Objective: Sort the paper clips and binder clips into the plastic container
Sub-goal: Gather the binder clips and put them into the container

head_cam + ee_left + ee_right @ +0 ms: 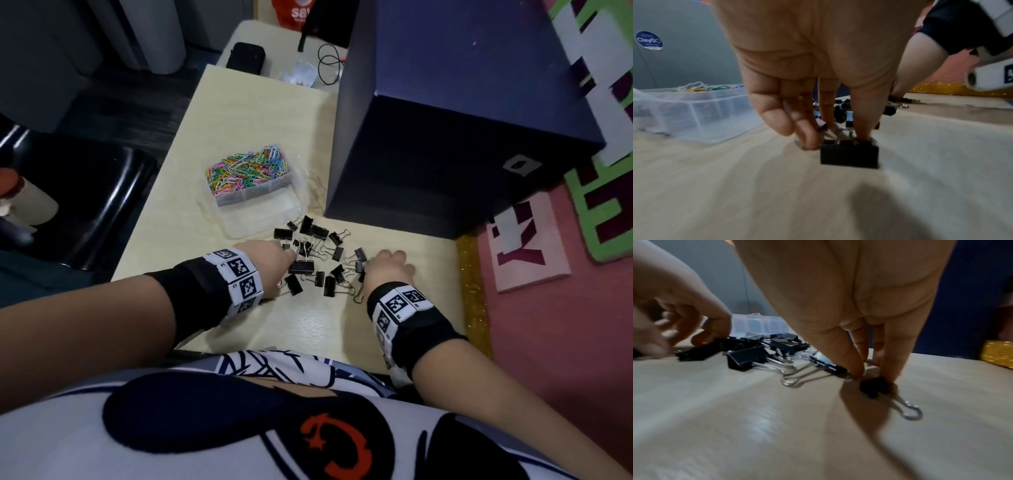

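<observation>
Pale wood-grain counter (239, 113): carries a clear plastic divided container (255, 200), its far compartment heaped with multicoloured wire paper clips (245, 168), its near compartment bare. Just beside its near edge, a scatter of black metal binder clips (317, 255) with silver wire handles. Left hand (270, 263): grip pinching one large black binder clip (849, 153) resting on the counter. Right hand (387, 265): fingertips (895, 368) closing on a small black binder clip (874, 387), grip uncertain. Dark blue box (455, 130) stands alongside.
</observation>
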The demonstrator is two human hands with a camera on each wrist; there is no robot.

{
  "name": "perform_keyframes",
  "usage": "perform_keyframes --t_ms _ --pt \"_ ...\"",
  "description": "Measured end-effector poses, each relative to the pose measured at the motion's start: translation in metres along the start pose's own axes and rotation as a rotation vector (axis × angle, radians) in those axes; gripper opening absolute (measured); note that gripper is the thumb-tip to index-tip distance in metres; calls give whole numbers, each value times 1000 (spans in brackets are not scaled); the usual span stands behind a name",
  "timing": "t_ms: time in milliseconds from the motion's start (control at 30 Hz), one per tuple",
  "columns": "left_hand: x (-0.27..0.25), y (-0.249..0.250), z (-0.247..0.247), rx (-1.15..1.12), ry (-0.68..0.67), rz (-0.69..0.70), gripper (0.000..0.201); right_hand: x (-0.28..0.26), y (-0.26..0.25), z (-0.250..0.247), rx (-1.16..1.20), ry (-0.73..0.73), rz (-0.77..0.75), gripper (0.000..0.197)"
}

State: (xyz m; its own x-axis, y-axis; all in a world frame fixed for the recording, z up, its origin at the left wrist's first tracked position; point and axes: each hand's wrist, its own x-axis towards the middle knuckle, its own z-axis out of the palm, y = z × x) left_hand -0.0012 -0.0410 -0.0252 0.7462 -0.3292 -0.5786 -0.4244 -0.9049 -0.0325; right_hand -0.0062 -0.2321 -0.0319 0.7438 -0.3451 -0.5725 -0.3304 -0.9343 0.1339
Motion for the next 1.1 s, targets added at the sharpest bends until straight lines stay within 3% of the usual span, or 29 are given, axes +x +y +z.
perform_keyframes --t_ms 200,300,333,433,500,667,767,933,1033,1100 --pt "5 -8 9 2 77 17 30 -9 -18 -4 68 114 -335 48" --pt "3 -12 7 8 99 -17 27 -10 -20 -11 178 136 -357 44" --pt "2 -12 7 -4 100 -34 28 -11 -20 -12 183 134 -360 50" --pt "-4 -13 7 -23 48 -55 45 -15 -22 -4 95 0 -364 96" --pt "-4 -12 8 -45 15 -43 48 -16 -26 5 95 -21 -363 104" --pt "-1 -12 10 -85 28 -21 37 -15 -37 14 157 71 -367 67" --pt "0 -18 12 -98 50 -6 39 -11 -41 9 154 67 -370 61" --pt "-2 -27 9 -107 60 68 40 -3 -43 3 208 62 -399 33" --pt "-6 -35 5 -36 13 88 53 -3 -44 -3 232 82 -374 22" --pt "-8 -39 5 0 -34 96 51 -2 -46 -10 230 104 -369 20"
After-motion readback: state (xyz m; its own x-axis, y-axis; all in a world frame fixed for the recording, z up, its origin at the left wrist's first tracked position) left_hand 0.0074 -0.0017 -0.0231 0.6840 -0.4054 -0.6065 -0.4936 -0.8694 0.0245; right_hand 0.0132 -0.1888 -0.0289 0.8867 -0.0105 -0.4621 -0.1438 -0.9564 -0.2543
